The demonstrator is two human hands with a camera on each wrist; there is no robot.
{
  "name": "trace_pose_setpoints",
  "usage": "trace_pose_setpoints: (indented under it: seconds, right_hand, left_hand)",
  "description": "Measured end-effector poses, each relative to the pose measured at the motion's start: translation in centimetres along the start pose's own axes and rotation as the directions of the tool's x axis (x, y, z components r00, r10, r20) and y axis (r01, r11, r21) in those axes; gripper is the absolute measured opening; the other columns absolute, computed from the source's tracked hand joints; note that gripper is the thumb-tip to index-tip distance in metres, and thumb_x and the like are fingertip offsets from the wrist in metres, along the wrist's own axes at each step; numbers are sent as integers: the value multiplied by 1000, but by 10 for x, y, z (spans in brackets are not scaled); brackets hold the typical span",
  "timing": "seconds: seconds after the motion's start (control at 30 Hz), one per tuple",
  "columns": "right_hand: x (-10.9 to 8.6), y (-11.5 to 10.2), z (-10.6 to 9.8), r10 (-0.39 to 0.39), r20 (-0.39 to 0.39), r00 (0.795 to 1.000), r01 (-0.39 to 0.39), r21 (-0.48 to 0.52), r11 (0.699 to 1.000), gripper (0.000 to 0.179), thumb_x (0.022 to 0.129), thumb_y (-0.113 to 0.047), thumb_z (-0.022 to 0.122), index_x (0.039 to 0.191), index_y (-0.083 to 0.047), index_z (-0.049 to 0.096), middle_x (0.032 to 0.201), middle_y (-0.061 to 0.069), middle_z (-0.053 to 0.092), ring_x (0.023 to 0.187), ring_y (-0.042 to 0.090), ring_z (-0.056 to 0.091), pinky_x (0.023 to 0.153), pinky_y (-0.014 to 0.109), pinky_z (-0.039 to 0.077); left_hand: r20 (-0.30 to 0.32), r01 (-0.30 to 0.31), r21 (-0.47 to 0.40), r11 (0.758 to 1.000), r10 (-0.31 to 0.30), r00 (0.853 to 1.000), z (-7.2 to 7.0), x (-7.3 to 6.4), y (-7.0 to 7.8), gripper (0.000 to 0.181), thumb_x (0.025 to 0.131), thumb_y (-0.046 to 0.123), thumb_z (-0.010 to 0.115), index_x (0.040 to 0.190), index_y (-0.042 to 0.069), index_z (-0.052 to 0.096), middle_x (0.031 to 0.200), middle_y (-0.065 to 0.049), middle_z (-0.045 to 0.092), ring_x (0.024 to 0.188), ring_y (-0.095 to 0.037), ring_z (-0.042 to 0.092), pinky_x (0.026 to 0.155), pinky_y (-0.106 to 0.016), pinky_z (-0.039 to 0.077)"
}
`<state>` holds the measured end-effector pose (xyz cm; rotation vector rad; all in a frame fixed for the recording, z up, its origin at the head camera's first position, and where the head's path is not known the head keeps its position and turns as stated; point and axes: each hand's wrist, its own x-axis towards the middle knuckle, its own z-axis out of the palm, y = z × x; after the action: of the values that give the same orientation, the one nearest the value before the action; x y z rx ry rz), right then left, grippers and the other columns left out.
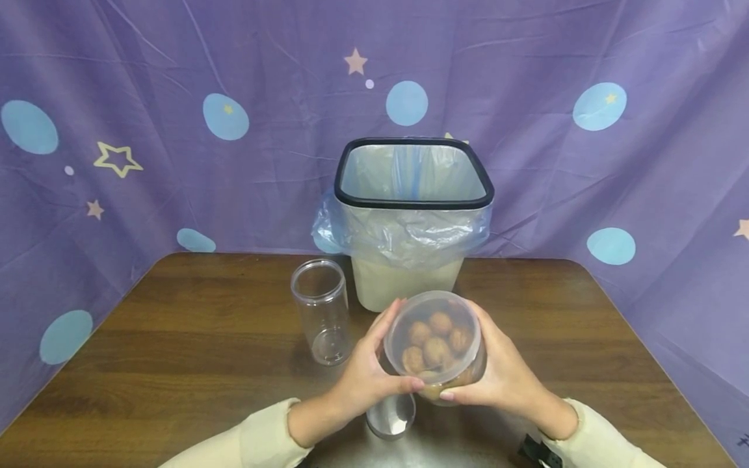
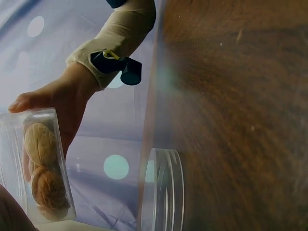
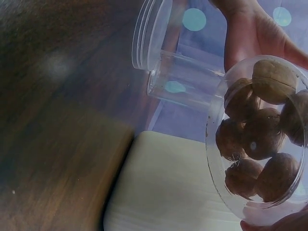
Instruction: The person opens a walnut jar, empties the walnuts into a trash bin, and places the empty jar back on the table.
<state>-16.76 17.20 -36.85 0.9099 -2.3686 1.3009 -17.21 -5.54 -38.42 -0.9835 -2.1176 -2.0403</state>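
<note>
Both hands hold a clear round plastic container (image 1: 476, 367) of several brown walnuts (image 1: 435, 351), raised over the table. A translucent lid (image 1: 430, 309) covers its top. My left hand (image 1: 363, 377) grips its left side and my right hand (image 1: 506, 374) the opposite side, thumbs in front. The right wrist view shows walnuts (image 3: 262, 132) through the container's underside. Just below the hands, a clear round lid (image 1: 392, 416) lies on the table, partly hidden by the left hand. Left of the hands stands an uncovered clear jar (image 1: 324, 318) with nothing visible inside.
Behind the container is a cream waste bin (image 1: 404, 279) with a black rim (image 1: 412, 204) and a bluish plastic liner (image 1: 409, 234). All stand on a brown wooden table (image 1: 222, 325). A purple patterned curtain (image 1: 281, 78) hangs behind and along the sides.
</note>
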Motion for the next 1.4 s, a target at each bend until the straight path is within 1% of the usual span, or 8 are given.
trace_pose_setpoints:
  seconds: [0.2,0.3,0.47,0.67,0.9,1.07,1.27,1.4]
  right_hand:
    - [0,-1,-1,-1,6,1000,1,8,1000,116,50,-32,92,145,-12,29,135,6,48,116,19,50,98,22,38]
    - [0,-1,-3,-6,16,1000,5,30,1000,116,50,-32,92,146,-12,28,137,7,47,117,19,49,100,22,37]
    - [-1,2,-6,-50,27,998,48,88,995,116,50,-31,92,145,-9,30,138,10,46,120,18,47,102,19,34]
    - [-2,5,-7,-101,75,992,90,147,985,113,51,-34,91,143,-6,32,138,12,46,120,17,47,102,19,34]
    - [-2,6,-6,-175,127,976,138,258,956,111,56,-34,88,144,-1,29,138,17,46,123,20,46,105,21,32]
    - [1,5,-6,-231,160,960,167,333,928,109,60,-33,86,144,2,26,139,21,43,125,22,45,107,23,32]
    - [1,4,-8,-242,198,950,162,352,922,108,63,-35,85,145,2,25,141,20,41,127,23,43,108,24,31]
    - [1,5,-8,-265,223,938,172,363,916,107,64,-35,84,145,3,24,143,20,38,129,24,41,108,25,31]
  left_hand:
    - [32,-35,-32,999,36,999,0,-2,0,119,66,56,77,150,4,12,154,-18,20,141,-29,22,112,-20,19]
    - [59,-63,-74,995,67,996,-2,-3,-4,122,65,57,76,150,2,8,155,-20,16,142,-21,21,112,-19,18]
    - [132,-137,-123,983,153,979,-13,3,-13,121,68,57,73,150,-1,6,154,-25,14,141,-13,20,113,-21,17]
    - [292,-179,-134,975,211,933,-34,18,-19,120,68,62,70,150,0,7,154,-23,15,142,-25,20,115,-28,19]
    - [468,-180,-141,974,225,854,-45,26,-18,124,66,65,68,150,0,3,156,-20,12,142,-25,20,115,-34,20]
    - [521,-197,-146,969,245,818,-46,32,-16,126,66,65,68,150,0,1,156,-19,11,142,-27,21,115,-37,21]
    - [585,-192,-156,969,247,773,-48,39,-15,126,65,67,66,150,0,1,156,-19,12,141,-28,23,115,-40,20]
    - [618,-167,-166,972,235,750,-48,41,-14,126,64,67,67,150,1,2,156,-19,13,141,-27,24,115,-41,21]
